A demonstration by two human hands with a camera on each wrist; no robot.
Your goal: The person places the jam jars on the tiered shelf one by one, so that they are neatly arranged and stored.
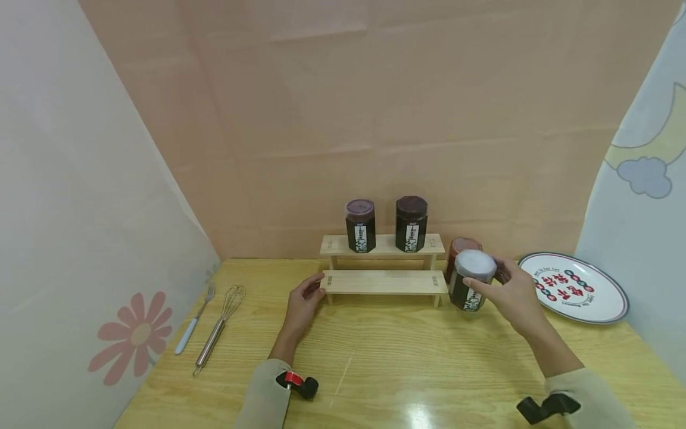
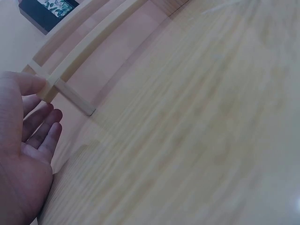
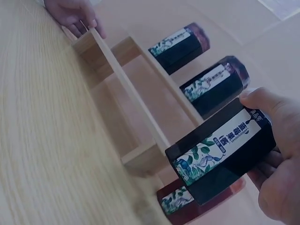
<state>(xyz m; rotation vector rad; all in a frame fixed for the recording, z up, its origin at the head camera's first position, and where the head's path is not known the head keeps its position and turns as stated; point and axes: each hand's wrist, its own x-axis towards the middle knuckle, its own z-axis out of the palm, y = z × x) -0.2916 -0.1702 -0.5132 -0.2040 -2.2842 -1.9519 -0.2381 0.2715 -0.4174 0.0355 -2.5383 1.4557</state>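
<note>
My right hand [image 1: 518, 299] grips an octagonal jar [image 3: 220, 150] near its pale lid, with the thumb on one side and fingers on the other. The jar has a dark wrap and a white leaf-printed label. It is tilted, beside the right end of a two-tier wooden stand [image 1: 383, 282]. With thumb and fingertips my left hand [image 1: 302, 302] pinches the left end of the lower tier. Two similar jars, a purple-lidded jar [image 1: 360, 226] and a dark-lidded jar [image 1: 411, 224], stand on the upper tier. A reddish jar [image 1: 464, 243] is partly hidden behind the held one.
To the right, an oval white plate [image 1: 600, 289] with red lettering lies on the wooden table [image 1: 386, 357]. A whisk [image 1: 217, 333] and a fork [image 1: 194, 322] with a pale handle lie at the left. Cloth-like walls enclose the table's back and sides.
</note>
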